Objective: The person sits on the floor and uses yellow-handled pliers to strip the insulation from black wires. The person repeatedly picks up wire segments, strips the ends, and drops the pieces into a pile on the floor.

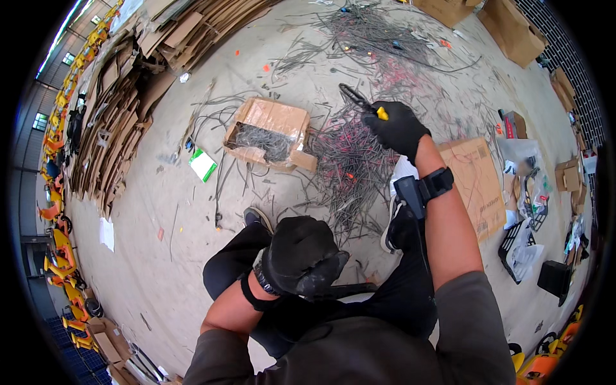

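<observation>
My right hand [397, 126], in a black glove, is closed around a tool with a yellow part [382, 113] and a dark, ridged end [355, 96] pointing up and left; its exact kind is unclear. Below that hand lies a heap of cut black and red cable pieces [353, 163]. My left hand [303, 255], also black-gloved, is curled in front of my lap, and whether it holds anything is hidden. An open cardboard box [276, 113] containing a tangle of thin dark strands [267, 142] stands left of the heap.
Flattened cardboard [113, 113] is stacked at the left. Another cable pile [375, 36] lies ahead. A flat carton [474, 180], clear plastic wrapping [522, 151] and a black basket-like rack [515, 250] are at the right. A green-and-white packet [202, 165] lies left of the box.
</observation>
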`<act>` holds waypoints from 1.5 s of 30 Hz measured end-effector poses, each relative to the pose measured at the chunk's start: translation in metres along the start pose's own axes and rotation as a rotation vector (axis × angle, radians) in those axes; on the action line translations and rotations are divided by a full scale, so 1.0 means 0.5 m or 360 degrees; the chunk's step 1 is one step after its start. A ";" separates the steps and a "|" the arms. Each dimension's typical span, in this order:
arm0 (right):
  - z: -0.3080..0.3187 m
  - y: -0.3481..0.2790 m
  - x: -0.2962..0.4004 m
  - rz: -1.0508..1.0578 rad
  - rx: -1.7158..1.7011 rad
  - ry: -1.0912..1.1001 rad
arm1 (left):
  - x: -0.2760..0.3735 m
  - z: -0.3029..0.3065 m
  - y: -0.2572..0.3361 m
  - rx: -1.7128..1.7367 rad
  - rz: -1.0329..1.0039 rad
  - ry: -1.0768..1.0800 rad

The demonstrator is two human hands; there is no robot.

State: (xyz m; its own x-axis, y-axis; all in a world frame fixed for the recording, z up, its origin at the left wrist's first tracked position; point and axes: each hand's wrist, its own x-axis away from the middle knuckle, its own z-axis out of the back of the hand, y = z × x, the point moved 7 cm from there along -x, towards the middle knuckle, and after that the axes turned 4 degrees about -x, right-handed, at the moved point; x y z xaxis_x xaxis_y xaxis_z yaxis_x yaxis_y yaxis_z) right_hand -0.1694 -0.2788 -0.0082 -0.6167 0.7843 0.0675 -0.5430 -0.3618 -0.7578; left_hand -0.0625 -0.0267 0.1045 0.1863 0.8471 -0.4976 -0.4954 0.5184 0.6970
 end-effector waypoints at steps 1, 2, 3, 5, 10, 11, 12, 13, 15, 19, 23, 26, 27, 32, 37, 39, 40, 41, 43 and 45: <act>0.011 0.017 0.001 -0.0022 -0.0051 0.0041 | 0.001 0.001 -0.001 -0.0032 -0.0051 0.0016; 0.019 0.031 0.003 -0.0016 -0.0024 0.0060 | 0.001 0.002 -0.003 -0.0063 -0.0101 0.0033; 0.022 0.034 0.006 -0.0017 0.0038 0.0081 | 0.001 0.006 -0.004 -0.0102 -0.0144 0.0049; 0.028 0.040 0.012 -0.0021 0.0165 0.0114 | 0.001 0.016 -0.009 -0.0192 -0.0118 0.0096; 0.042 0.009 0.027 0.0041 0.0264 0.0161 | 0.017 0.043 -0.069 -0.0163 0.0329 0.0272; 0.040 -0.005 0.033 0.0111 0.0077 0.0153 | 0.021 0.047 -0.089 -0.0027 0.0436 0.0357; 0.030 -0.024 0.041 0.0188 -0.0123 0.0139 | 0.026 0.053 -0.109 0.0097 0.0545 0.0443; 0.020 -0.055 0.042 0.0292 -0.0330 0.0125 | 0.028 0.067 -0.124 0.0197 0.0640 0.0542; -0.005 -0.136 0.073 0.0517 -0.0554 0.0036 | 0.035 0.058 -0.144 0.0387 0.0737 0.0436; -0.093 -0.214 0.119 0.0427 -0.0969 -0.0531 | 0.039 0.036 -0.149 0.0588 0.0747 0.0409; -0.141 -0.226 0.120 0.0204 -0.1275 -0.0853 | 0.038 0.048 -0.160 0.0831 0.0968 0.0469; -0.145 -0.208 0.113 0.0121 -0.1298 -0.0862 | 0.049 0.056 -0.174 0.0785 0.0954 0.0557; -0.141 -0.202 0.113 0.0106 -0.1298 -0.0832 | 0.049 0.056 -0.173 0.0778 0.0948 0.0535; -0.122 -0.201 0.109 0.0060 -0.1311 -0.0708 | 0.055 0.060 -0.176 0.0714 0.0913 0.0484; -0.134 -0.184 0.108 0.0028 -0.1293 -0.0828 | 0.048 0.069 -0.175 0.0588 0.0802 0.0510; -0.131 -0.180 0.104 0.0078 -0.1200 -0.0798 | 0.053 0.082 -0.183 0.0584 0.0838 0.0581; -0.124 -0.179 0.101 0.0127 -0.1136 -0.0744 | 0.064 0.092 -0.196 0.0628 0.0899 0.0633; -0.117 -0.179 0.098 0.0175 -0.1073 -0.0689 | 0.072 0.102 -0.206 0.0672 0.0960 0.0685; -0.117 -0.170 0.093 0.0085 -0.1113 -0.0661 | 0.068 0.118 -0.202 0.0664 0.0889 0.0704; -0.116 -0.162 0.088 0.0024 -0.1167 -0.0627 | 0.074 0.117 -0.210 0.0797 0.0966 0.0721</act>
State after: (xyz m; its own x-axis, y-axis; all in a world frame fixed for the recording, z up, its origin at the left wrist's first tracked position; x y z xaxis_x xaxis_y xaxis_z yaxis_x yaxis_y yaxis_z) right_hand -0.1196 -0.1857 0.0187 -0.8493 0.4987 0.1729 -0.1081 0.1563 -0.9818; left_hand 0.0460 -0.0430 0.0429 -0.3901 0.9192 -0.0534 0.0469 0.0777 0.9959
